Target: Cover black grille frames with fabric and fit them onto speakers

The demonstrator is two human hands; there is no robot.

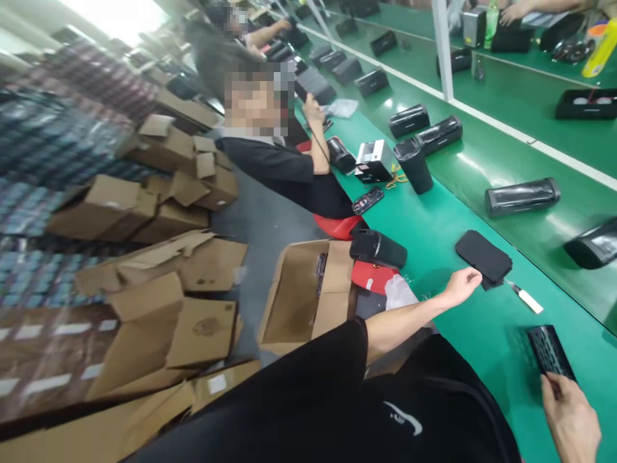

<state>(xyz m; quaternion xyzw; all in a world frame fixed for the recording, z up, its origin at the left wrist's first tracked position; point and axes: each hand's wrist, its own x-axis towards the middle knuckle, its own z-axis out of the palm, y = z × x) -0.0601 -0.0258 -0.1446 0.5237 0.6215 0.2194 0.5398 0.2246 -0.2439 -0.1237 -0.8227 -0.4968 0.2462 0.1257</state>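
My left hand (463, 287) is closed, fingertips pinched together at the near edge of a stack of thin black rounded sheets (483, 254). Whether a sheet is between the fingers I cannot make out. My right hand (573, 411) grips the lower end of a glossy black panel with cut-out slots (551, 350), just over the green bench (486, 334). A small white-handled tool (530, 301) lies between the stack and the panel.
Black cylindrical speakers (523, 196) lie along the green line beyond. Left of my arm, a black speaker (378, 249) rests on a red object (373, 276) beside an open cardboard box (294, 289). A co-worker (270, 154) sits further along the bench.
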